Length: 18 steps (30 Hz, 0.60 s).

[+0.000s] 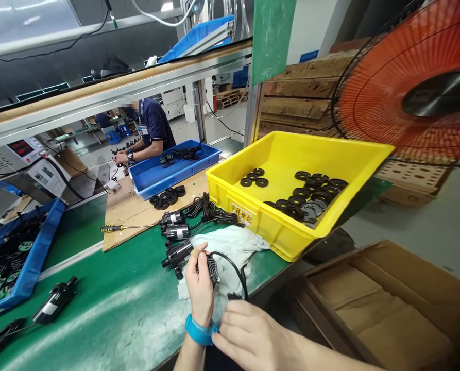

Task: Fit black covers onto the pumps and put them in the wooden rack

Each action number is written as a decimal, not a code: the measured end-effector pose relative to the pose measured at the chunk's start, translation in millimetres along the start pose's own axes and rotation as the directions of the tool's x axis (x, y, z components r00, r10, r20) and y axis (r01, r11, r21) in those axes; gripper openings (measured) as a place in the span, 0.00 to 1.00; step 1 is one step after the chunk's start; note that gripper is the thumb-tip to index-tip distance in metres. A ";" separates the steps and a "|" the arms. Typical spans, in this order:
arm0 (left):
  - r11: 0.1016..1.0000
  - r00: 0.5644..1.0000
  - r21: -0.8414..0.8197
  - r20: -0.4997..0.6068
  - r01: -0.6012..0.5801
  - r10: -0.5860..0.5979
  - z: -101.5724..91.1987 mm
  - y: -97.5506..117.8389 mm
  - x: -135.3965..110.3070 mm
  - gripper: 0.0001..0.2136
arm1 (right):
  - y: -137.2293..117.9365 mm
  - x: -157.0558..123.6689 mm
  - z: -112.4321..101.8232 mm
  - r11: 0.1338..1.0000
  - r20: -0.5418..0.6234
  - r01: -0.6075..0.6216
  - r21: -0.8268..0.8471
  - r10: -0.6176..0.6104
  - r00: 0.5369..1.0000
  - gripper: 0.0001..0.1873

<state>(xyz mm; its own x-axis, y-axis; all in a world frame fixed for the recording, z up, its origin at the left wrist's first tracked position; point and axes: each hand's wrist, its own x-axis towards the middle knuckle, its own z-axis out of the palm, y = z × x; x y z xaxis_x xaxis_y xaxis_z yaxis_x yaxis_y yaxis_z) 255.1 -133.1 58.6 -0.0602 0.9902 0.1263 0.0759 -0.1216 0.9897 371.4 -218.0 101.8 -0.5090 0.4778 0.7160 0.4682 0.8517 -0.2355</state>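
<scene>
Nearest, the right hand (253, 330) curls beside the blue wristband (199, 331), its grip impossible to tell. Beyond, the left hand (201, 282) pinches the black pump (179, 253), which juts out leftward.

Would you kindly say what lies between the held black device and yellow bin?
The head view shows a pale cloth there, black cable looping over it.

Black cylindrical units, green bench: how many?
4: far unit and second unit near the screwdriver, third unit at the left hand, fourth unit farthest left. More may be hidden.
</scene>
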 end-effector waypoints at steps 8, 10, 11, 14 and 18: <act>0.999 1.000 0.036 -0.013 -0.015 0.015 1.5 -7.0 0.2 0.19 | 3.1 -50.1 30.5 0.970 0.215 -0.076 0.231 0.025 0.976 0.13; 0.999 1.000 0.040 -0.013 -0.013 0.013 1.4 -8.2 0.4 0.20 | -2.2 -55.8 43.8 0.910 0.328 -0.257 0.325 0.146 0.933 0.11; 0.999 1.000 0.041 -0.013 -0.015 0.015 1.3 -8.4 0.5 0.20 | -5.6 -57.5 50.2 0.859 0.359 -0.347 0.378 0.209 0.910 0.09; 0.999 1.000 0.037 -0.010 -0.027 0.028 0.1 -8.8 0.3 0.20 | -12.9 -57.6 61.5 0.668 0.317 -0.578 0.470 0.483 0.816 0.09; 1.000 1.000 0.022 -0.011 -0.007 0.007 -1.2 -11.0 -1.7 0.21 | -0.6 -50.1 53.1 0.504 0.002 -0.765 0.401 0.835 0.551 0.12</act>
<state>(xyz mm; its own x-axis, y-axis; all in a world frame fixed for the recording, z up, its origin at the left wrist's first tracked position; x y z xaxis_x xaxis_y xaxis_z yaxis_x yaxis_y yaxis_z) 253.1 -133.5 47.6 -0.0705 0.9884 0.1343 0.0981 -0.1271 0.9870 358.3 -231.0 31.2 0.1087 0.9745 0.1965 0.3358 0.1501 -0.9299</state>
